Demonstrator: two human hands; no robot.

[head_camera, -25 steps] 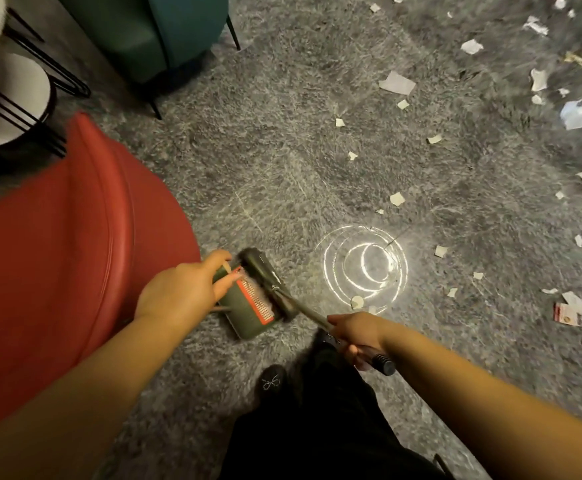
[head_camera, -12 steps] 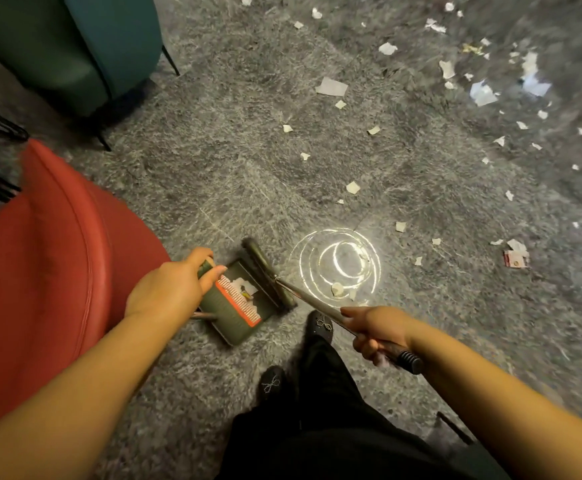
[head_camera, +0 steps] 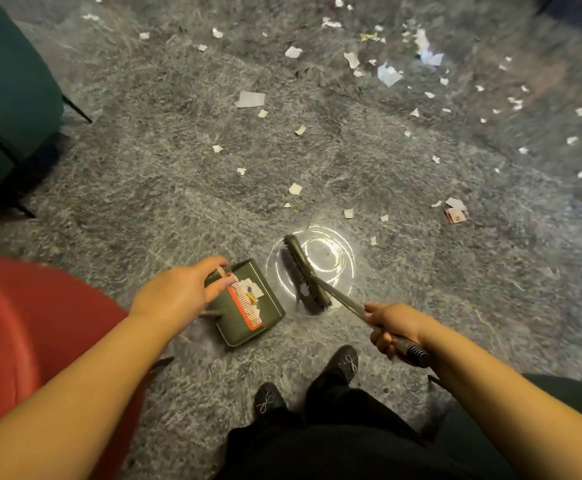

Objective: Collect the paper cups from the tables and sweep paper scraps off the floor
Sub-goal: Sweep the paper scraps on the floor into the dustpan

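Dim, warm indoor light; a bright ringed glare [head_camera: 312, 263] sits on the glossy floor [head_camera: 178, 188] near centre. The upper right blurs with motion, and wide-angle distortion bends the edges

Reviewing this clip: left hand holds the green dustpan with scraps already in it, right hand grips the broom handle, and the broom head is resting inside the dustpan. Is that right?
Not quite. The head view shows the broom head on the floor beside the dustpan, over the bright ring of light, not inside it. The rest stands: the left hand holds the dustpan with scraps in it, and the right hand grips the broom handle.
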